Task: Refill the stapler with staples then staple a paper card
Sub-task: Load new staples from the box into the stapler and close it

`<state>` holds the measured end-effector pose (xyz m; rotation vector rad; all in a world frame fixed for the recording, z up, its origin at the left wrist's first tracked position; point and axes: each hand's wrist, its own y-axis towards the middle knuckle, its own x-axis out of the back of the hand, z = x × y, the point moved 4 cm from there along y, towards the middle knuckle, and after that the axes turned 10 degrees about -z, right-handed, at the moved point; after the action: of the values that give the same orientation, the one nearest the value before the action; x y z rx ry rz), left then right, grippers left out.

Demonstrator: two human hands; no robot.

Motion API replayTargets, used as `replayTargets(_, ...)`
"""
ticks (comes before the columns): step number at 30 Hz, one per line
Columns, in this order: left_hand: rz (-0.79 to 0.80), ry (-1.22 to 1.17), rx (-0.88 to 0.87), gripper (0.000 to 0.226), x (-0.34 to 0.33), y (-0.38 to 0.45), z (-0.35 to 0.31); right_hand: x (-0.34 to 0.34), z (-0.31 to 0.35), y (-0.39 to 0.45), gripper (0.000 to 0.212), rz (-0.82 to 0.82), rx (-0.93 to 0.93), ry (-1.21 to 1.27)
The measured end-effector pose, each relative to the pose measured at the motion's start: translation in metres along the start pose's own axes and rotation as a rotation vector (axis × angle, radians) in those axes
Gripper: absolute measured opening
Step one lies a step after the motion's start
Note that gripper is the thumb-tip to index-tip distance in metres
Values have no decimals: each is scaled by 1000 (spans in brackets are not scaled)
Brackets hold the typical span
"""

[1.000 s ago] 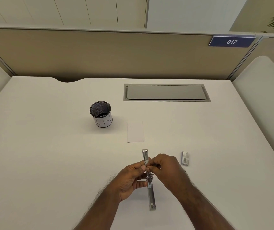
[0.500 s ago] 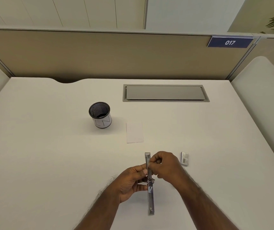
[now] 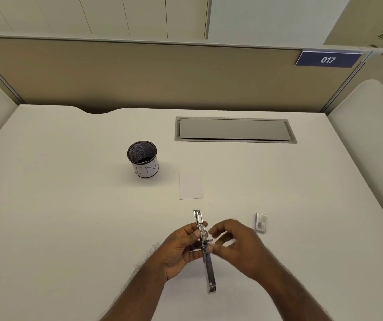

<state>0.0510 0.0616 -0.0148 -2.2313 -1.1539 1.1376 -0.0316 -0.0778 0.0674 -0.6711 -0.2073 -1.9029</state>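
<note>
Right hand lifts off the opened stapler, fingers loosely apart; left hand pinches its hinge, where rigid, slick metal seems easiest held.

One stapler, card, staple box, cup.

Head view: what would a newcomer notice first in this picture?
First, the opened metal stapler low in the middle, gripped by the left hand, the right hand beside it. Then the mesh cup at centre left, and the white card to its right.
</note>
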Motion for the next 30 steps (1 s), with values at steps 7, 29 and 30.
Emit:
replayTargets(7,14,14,13,36,-12,-1,1,2,0,0,8,-161,147,-156)
replayTargets(29,48,91,-60,29,-24,-7,-2,-5,9,-1,29,-168,228,-514)
replayTargets(30,47,94,-62,29,-25,-7,-2,-4,9,0,27,-177,226,-506)
